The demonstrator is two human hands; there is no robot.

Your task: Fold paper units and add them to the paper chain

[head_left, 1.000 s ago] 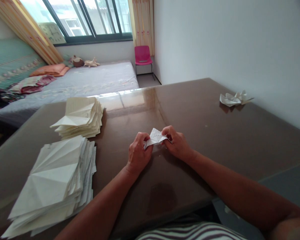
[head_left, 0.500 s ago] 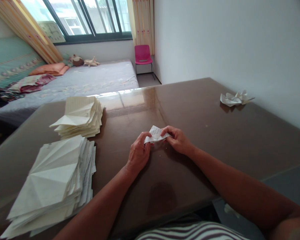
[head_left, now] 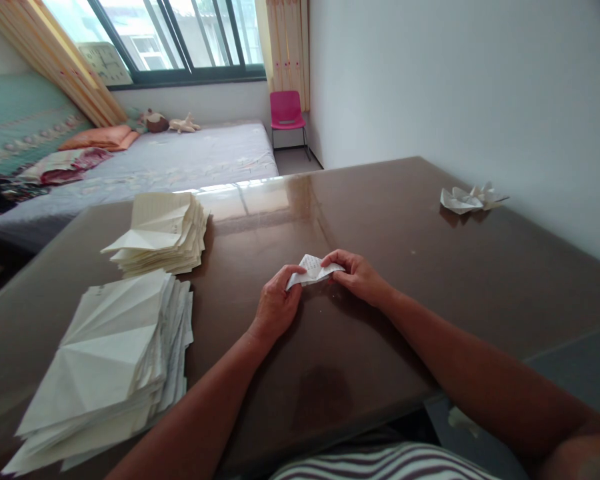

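A small folded paper boat (head_left: 312, 268), white with rows of printed or written characters, is held between my two hands just above the brown table (head_left: 370, 220). My left hand (head_left: 279, 298) pinches its left end, thumb on top. On the other end, my right hand (head_left: 359, 275) grips with thumb and fingertips. A raised point stands in the middle of the paper, and its ends slope outward. The fingers beneath the paper are partly hidden.
At left lie a stack of creased white paper sheets (head_left: 110, 353) and, behind it, a stack of cream lined sheets (head_left: 163, 230). Several folded paper boats (head_left: 463, 200) sit at the far right by the wall. A bed (head_left: 220, 147) and pink chair (head_left: 287, 110) stand beyond the table.
The paper's ends have spread slightly outward and its left tip has dropped a little. Both hands keep their hold, with small finger shifts.
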